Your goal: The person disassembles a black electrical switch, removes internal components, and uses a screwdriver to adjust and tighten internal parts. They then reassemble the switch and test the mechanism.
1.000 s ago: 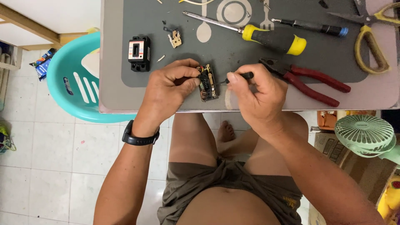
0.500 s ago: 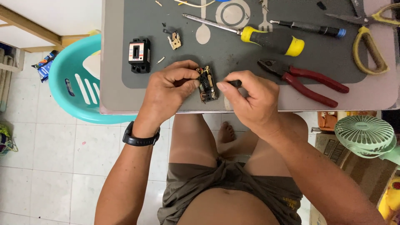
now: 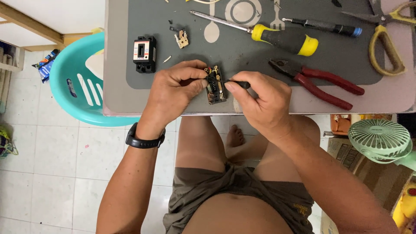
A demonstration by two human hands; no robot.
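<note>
Switch mechanism [image 3: 215, 85] clamped in left hand [image 3: 175, 86] grip; right hand [image 3: 264, 102] grip pinching small black tool [image 3: 240, 84] beside it

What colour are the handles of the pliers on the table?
Red, seen in the head view: pliers.

- Single head-worn view, looking straight down from above the grey table [image 3: 130, 97], fairly close.
- The table fills the top; floor tiles and lap show below its near edge.
</note>
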